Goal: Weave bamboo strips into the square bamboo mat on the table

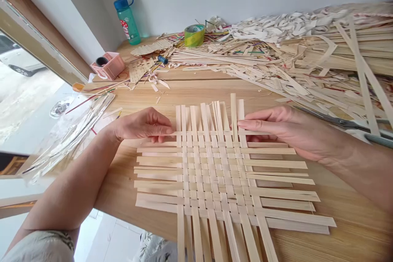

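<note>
A mat of pale, flat wooden strips [211, 176], woven over and under in a checked pattern, lies in front of me. Loose strip ends stick out on all four sides. Across its far edge runs a thin crosswise strip [202, 133], threaded among the lengthwise strips and a little apart from the woven rows. My left hand [147, 125] pinches this strip's left end between thumb and fingers. At its right end my right hand [273, 125] is closed, thumb on top by the outermost lengthwise strip; some of its fingers are hidden underneath.
Scissors [334, 120] lie beyond my right forearm. Piles of loose strips [276, 61] cover the table's back and right. A tape roll [194, 35], a green bottle [127, 22] and a pink box [112, 66] stand at the back. Plastic-wrapped strips [76, 127] lie left.
</note>
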{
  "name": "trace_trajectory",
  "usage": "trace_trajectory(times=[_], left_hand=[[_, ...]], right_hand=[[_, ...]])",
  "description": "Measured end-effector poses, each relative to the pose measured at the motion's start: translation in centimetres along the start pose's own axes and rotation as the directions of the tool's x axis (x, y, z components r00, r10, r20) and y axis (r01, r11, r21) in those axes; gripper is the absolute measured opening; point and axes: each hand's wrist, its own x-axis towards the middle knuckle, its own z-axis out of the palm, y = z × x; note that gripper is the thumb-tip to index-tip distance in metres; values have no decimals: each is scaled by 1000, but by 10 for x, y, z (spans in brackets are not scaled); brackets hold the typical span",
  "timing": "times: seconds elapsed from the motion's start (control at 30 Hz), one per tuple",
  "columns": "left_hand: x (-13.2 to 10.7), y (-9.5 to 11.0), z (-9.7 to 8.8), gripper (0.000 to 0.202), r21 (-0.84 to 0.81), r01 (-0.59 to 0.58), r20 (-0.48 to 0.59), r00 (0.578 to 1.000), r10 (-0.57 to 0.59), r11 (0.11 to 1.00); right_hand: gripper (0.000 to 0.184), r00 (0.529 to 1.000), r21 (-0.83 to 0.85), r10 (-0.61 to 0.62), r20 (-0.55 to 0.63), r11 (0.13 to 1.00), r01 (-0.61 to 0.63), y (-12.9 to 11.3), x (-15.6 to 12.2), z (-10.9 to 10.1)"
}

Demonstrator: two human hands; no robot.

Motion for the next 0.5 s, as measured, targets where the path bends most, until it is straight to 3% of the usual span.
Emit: trace_trajectory(times=[0.1, 0.33, 0.5], left_hand=[[-4, -3, -8, 42, -32, -12, -19, 1000, 11, 999], [1, -8, -4, 43, -87, -52, -24, 998, 50, 995], [6, -16, 1, 26, -149, -39, -100, 995, 24, 988]], right_hand=[[41, 998, 68, 29, 63, 997, -34, 1, 1, -3], [38, 998, 38, 54, 11, 998, -55, 13, 10, -8], [33, 995, 70, 91, -28, 994, -89, 16, 12, -8]])
